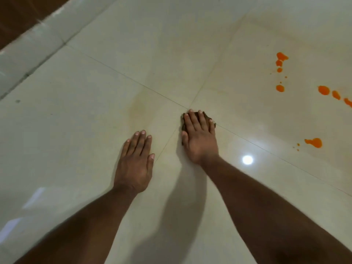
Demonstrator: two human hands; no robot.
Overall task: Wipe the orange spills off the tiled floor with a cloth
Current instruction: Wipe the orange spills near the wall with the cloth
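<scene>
So the glossy cream tiled floor (95,115) fills pretty much everything, with a pale skirting strip (28,48) running along its far-left edge and a bright light reflection (247,160) near the right arm. Left hand (134,164) is flat on the tile, fingers straight, grip released, holding nothing. Right hand (200,138) lies just beside it, fingers straight, pressing down on a small dark brown cloth (184,123) right where the grout lines cross; only the cloth's edges poke out. The orange spills (314,142) sit well apart from the cloth, toward the floor's right edge, in scattered blobs and tiny drops.
</scene>
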